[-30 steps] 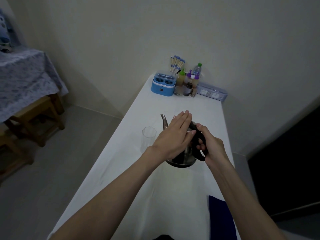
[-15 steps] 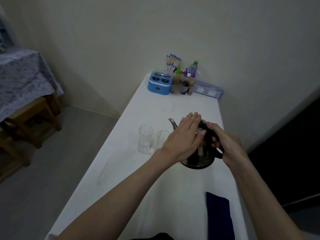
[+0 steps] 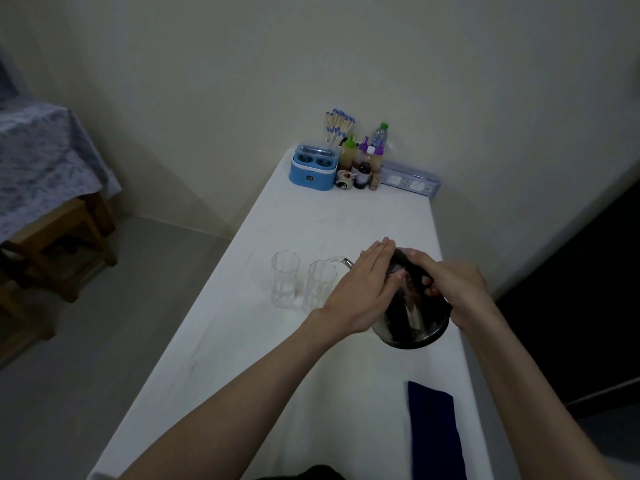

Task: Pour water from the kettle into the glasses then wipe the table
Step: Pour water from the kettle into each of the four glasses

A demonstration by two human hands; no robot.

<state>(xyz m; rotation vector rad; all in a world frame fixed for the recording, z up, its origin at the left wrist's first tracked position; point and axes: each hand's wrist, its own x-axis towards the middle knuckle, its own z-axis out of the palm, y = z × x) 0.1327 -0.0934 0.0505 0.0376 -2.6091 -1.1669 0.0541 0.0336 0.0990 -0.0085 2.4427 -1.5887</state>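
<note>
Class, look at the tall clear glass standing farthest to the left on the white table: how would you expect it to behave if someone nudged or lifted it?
The left glass is tall and narrow, so a nudge near its rim would probably tip it. It looks nearly empty, so likely light. Its smooth clear wall suggests it is slippery and breakable.

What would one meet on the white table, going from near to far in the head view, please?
Blue cloth → kettle, tilted, held by the right hand with the left hand flat on its lid → blue box by the wall.
</note>
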